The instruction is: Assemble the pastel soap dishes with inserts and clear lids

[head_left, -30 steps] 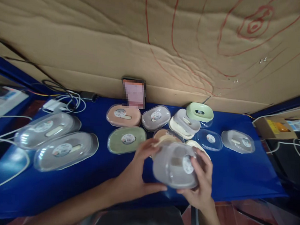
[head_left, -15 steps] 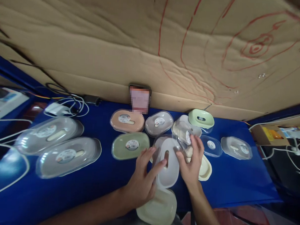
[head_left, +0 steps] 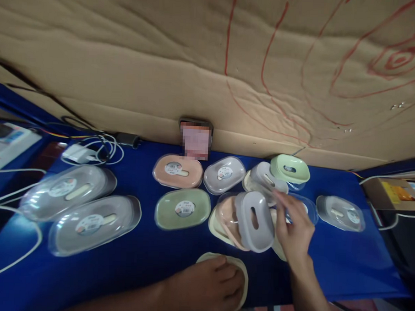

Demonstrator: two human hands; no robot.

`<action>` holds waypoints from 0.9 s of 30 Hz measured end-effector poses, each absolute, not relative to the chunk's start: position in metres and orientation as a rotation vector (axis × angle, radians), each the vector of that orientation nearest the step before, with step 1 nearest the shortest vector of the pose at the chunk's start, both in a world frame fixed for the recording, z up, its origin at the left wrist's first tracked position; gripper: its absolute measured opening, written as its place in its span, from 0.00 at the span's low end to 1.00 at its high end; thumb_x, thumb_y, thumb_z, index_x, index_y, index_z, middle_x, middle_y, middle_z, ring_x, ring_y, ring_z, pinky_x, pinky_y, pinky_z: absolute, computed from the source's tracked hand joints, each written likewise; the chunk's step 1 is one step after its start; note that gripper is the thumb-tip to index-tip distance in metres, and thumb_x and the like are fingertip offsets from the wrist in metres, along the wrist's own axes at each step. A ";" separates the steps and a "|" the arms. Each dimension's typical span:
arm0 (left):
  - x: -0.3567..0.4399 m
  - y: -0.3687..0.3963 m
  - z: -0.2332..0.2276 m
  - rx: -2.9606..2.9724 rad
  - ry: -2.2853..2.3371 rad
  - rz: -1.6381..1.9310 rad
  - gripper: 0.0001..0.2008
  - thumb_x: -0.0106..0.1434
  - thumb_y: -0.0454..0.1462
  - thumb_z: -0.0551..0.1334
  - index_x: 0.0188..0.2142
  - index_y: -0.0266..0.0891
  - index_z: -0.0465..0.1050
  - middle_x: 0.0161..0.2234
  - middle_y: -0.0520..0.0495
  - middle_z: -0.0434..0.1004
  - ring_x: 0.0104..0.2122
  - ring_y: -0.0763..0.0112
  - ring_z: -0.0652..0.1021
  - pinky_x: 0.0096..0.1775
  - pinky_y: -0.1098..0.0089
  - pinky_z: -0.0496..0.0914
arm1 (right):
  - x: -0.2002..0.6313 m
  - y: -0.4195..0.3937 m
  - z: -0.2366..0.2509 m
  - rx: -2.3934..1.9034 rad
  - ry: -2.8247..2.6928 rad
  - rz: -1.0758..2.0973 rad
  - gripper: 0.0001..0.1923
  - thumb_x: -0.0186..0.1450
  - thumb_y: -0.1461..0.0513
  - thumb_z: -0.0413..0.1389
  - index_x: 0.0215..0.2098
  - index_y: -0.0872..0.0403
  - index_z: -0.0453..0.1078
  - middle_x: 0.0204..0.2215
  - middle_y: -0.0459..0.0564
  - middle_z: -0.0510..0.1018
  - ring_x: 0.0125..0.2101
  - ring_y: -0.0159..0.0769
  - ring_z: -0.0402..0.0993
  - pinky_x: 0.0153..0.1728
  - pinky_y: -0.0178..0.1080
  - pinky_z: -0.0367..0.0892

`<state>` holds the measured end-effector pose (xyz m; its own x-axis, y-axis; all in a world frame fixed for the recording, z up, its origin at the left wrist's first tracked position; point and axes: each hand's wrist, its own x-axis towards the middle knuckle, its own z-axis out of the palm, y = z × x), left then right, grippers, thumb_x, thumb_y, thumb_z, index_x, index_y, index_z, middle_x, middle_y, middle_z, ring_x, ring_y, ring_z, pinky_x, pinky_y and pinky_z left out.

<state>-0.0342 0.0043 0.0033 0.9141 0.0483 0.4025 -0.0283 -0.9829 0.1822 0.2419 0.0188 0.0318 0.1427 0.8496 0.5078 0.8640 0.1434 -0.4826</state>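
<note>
far left of the hands: two long clear-lidded grey plastic trays point(head_left: 78, 200) lie side by side on the blue table cover point(head_left: 148, 258), haven't budged in the last second

up and left of the left hand: an olive-green oval soap box with a clear lid and round sticker point(head_left: 183, 208), same spot as before

left hand point(head_left: 208, 291): now pressed flat, fingers spread, on the cream oval plastic dish point(head_left: 241, 271) at the near edge; half a second ago it was up at the grey piece, so it's come down onto the dish

between the hands: the grey oval plastic insert with a slot point(head_left: 254, 219) is let go now, leaning tilted on the peach and cream shells behind it

right hand point(head_left: 295, 226): loosely open, nothing in it, fingers stretched toward the clear oval lid point(head_left: 306, 210) just beyond; the lid it held earlier is gone from it

far right of the right hand: another clear-lidded grey soap box point(head_left: 340, 211), well apart
</note>
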 end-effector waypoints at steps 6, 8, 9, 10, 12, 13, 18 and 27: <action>-0.030 0.000 0.001 2.931 0.037 0.583 0.10 0.75 0.42 0.65 0.48 0.41 0.82 0.49 0.42 0.82 0.43 0.63 0.78 0.45 0.60 0.71 | 0.262 0.065 0.046 -1.734 -1.499 0.035 0.21 0.77 0.54 0.55 0.65 0.52 0.69 0.62 0.61 0.76 0.59 0.49 0.77 0.57 0.54 0.75; -0.031 -0.003 0.004 2.949 0.061 0.616 0.07 0.74 0.38 0.65 0.46 0.41 0.83 0.46 0.44 0.83 0.40 0.64 0.78 0.44 0.61 0.72 | 0.263 0.055 0.050 -1.731 -1.524 -0.069 0.24 0.76 0.54 0.57 0.67 0.52 0.68 0.68 0.63 0.70 0.68 0.53 0.68 0.65 0.59 0.68; -0.032 -0.004 0.006 2.955 0.072 0.597 0.09 0.75 0.40 0.64 0.46 0.41 0.84 0.45 0.44 0.84 0.39 0.64 0.78 0.44 0.61 0.72 | 0.263 0.043 0.052 -1.735 -1.523 -0.131 0.23 0.76 0.55 0.57 0.67 0.51 0.69 0.68 0.62 0.70 0.69 0.54 0.66 0.66 0.60 0.66; -0.033 -0.005 0.007 2.961 0.081 0.557 0.12 0.76 0.43 0.63 0.48 0.40 0.83 0.46 0.43 0.84 0.40 0.63 0.78 0.45 0.61 0.73 | 0.262 0.026 0.052 -1.736 -1.532 -0.160 0.21 0.76 0.57 0.56 0.65 0.50 0.71 0.66 0.60 0.73 0.68 0.54 0.68 0.66 0.60 0.66; -0.036 -0.007 0.010 2.984 0.118 0.466 0.18 0.77 0.48 0.62 0.53 0.39 0.82 0.48 0.42 0.84 0.43 0.61 0.79 0.46 0.60 0.72 | 0.257 -0.012 0.050 -1.706 -1.631 -0.098 0.16 0.76 0.59 0.56 0.61 0.47 0.74 0.56 0.55 0.81 0.59 0.50 0.77 0.60 0.55 0.71; -0.037 -0.007 0.012 2.997 0.133 0.420 0.18 0.77 0.48 0.62 0.55 0.38 0.81 0.49 0.42 0.84 0.44 0.61 0.79 0.47 0.59 0.72 | 0.254 -0.031 0.047 -1.680 -1.738 -0.020 0.16 0.76 0.59 0.57 0.60 0.46 0.75 0.53 0.53 0.83 0.55 0.48 0.80 0.56 0.53 0.73; -0.040 -0.001 0.030 2.944 0.046 0.379 0.11 0.76 0.37 0.63 0.53 0.38 0.80 0.43 0.44 0.84 0.39 0.66 0.78 0.47 0.64 0.71 | 0.240 -0.083 0.022 -1.647 -2.110 0.068 0.25 0.74 0.63 0.60 0.68 0.45 0.70 0.57 0.50 0.84 0.57 0.44 0.80 0.64 0.51 0.65; -0.034 0.028 0.099 2.736 0.134 0.816 0.10 0.77 0.32 0.59 0.51 0.44 0.78 0.49 0.49 0.84 0.46 0.69 0.80 0.52 0.66 0.72 | 0.284 -0.091 0.019 -1.688 -2.087 -0.032 0.28 0.75 0.70 0.53 0.70 0.46 0.68 0.59 0.49 0.83 0.60 0.44 0.77 0.65 0.54 0.61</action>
